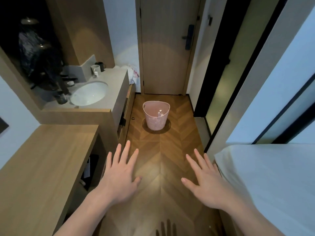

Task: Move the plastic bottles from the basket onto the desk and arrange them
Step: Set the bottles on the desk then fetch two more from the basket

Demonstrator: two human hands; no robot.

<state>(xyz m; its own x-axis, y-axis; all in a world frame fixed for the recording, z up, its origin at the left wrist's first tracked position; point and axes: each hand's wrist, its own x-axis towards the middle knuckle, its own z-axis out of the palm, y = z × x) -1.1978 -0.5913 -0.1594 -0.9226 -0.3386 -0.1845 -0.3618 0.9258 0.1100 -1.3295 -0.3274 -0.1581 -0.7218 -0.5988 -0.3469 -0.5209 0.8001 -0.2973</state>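
Observation:
A pink plastic basket [156,122] stands on the wooden floor ahead of me, in front of the door. Inside it, white bottle tops [160,113] show above the rim's far side; how many bottles there are I cannot tell. The wooden desk [42,160] runs along my left. My left hand [120,172] and my right hand [203,181] are stretched out in front of me, palms down, fingers spread and straight, holding nothing. Both hands are well short of the basket.
A washbasin counter [117,77] with two cups [98,67] stands beyond the desk at the left. A bed with white sheets [265,181] lies at the right. The closed door [168,48] ends the narrow corridor. Glass panels line the right wall.

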